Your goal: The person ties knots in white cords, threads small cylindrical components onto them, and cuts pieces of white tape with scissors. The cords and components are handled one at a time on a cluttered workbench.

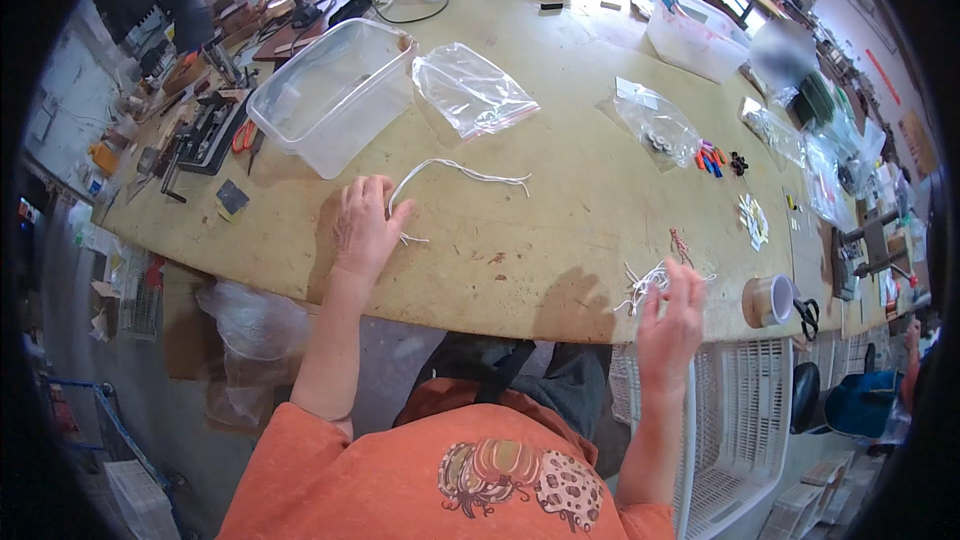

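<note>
On the left part of the table, my left hand [365, 225] rests with bent fingers, its thumb and forefinger closed on white cords [462, 174]. The cords curve away to the right, and short ends stick out below the thumb. Toward the table's front edge on the right, my right hand [673, 325] hovers at a small heap of white cords [642, 286]. Its thumb and fingers are apart, slightly smeared by motion, and partly hide the heap. A red-and-white cord [681, 246] lies just beyond those fingertips.
A clear plastic bin [340, 90] and an open clear bag [473, 90] stand beyond my left hand. To the right lie a bag of dark round parts [655, 125], coloured pieces [711, 158], white pieces [753, 222], a tape roll [768, 300] and black scissors [807, 318].
</note>
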Demonstrator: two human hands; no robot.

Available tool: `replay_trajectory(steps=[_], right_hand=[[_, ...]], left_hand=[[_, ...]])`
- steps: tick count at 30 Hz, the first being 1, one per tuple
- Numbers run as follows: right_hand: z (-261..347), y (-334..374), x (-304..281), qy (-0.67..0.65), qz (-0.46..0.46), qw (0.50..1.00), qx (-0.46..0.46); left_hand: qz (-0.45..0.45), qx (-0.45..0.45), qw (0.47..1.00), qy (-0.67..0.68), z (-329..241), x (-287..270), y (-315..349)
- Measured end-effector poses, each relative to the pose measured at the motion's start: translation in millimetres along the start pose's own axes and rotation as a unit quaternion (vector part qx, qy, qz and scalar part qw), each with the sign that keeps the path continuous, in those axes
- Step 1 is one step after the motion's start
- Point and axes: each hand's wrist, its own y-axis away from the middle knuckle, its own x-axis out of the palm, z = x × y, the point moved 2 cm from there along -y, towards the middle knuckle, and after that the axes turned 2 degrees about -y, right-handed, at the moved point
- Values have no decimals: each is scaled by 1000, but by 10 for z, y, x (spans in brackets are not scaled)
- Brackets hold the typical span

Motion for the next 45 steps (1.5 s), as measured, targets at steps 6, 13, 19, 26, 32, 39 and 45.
replay_trajectory(steps=[6,13,19,26,32,39,45], right_hand=[[404,348,379,-295,179,938,8],[708,370,720,-596,347,661,295],[689,293,895,-688,325,538,363],[165,77,925,-649,175,651,352],[-154,-24,829,-569,119,742,334],[-277,-58,850,-569,86,743,342],[215,-93,495,-212,68,974,34]], left_hand=[[231,-163,915,288,-331,121,158],[317,-231,714,580,-952,-87,449],[319,-228,714,580,-977,-120,481],[138,-261,778,555,-503,-145,362],[-137,-291,785,529,106,-318,208],[-281,-249,756,536,154,-538,131],[28,-224,837,498,-357,-641,75]])
